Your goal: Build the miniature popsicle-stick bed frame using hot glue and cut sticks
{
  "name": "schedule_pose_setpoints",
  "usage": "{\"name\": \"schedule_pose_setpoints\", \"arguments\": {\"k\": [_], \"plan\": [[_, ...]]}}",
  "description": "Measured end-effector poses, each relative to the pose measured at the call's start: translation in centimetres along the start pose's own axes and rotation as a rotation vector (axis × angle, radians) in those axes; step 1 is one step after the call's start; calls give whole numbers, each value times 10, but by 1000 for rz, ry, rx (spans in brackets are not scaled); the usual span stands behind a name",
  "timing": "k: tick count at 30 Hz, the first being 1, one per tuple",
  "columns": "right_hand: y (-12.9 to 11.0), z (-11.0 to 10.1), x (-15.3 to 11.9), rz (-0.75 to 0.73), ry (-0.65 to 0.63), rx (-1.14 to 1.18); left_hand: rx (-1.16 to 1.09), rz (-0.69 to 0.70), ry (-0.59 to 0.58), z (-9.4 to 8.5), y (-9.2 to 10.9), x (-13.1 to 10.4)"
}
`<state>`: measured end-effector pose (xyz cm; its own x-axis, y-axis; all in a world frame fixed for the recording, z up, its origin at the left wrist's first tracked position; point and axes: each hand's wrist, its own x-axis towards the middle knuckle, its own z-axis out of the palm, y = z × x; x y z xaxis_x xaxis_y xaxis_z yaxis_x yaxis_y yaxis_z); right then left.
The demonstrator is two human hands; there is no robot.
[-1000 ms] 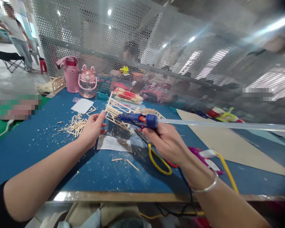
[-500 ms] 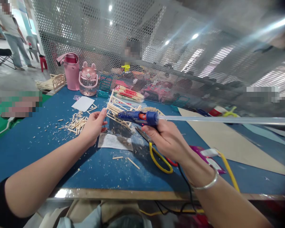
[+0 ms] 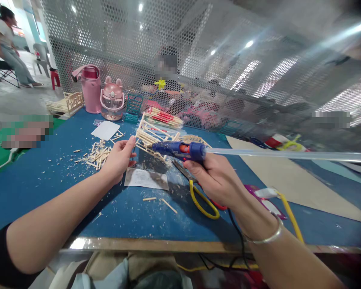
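My right hand (image 3: 215, 174) is wrapped round a blue glue gun (image 3: 180, 149) with a long clear glue stick out of its back. The gun's nozzle points left at a small frame of wooden sticks (image 3: 146, 136), close to its near side. My left hand (image 3: 122, 156) pinches the frame's left end between thumb and fingers. Under the hands lies a printed paper slip (image 3: 146, 179). Scissors with yellow and red handles (image 3: 203, 202) rest below the gun. A pile of cut sticks (image 3: 98, 155) is left of my left hand.
Behind stand a pink flask (image 3: 91, 90) and a pink clear bottle (image 3: 112, 100), before a perforated metal screen. Bundled sticks (image 3: 164, 117) lie near it. At right are a brown board (image 3: 276, 176) and a purple packet (image 3: 266, 196). Cables hang at the front edge.
My right hand and the glue gun have shifted slightly to the right, drawing the nozzle back a little. My left hand keeps its place. A person at far left has leaned into a sitting posture.
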<state>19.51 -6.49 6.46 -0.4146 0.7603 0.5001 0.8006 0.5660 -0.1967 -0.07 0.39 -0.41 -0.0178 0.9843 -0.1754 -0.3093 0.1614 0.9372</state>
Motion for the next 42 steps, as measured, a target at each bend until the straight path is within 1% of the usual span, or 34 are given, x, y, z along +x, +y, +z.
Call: {"name": "schedule_pose_setpoints", "arguments": {"k": [7,18,42], "plan": [[1,1,-6,8,-25,-26,8,1,-4,0,0,1],[3,3,-6,21,-41,-45,13,2,-11,0,-2,1],[3,4,-10,3,21,-81,-19,3,-12,0,0,-2]]}}
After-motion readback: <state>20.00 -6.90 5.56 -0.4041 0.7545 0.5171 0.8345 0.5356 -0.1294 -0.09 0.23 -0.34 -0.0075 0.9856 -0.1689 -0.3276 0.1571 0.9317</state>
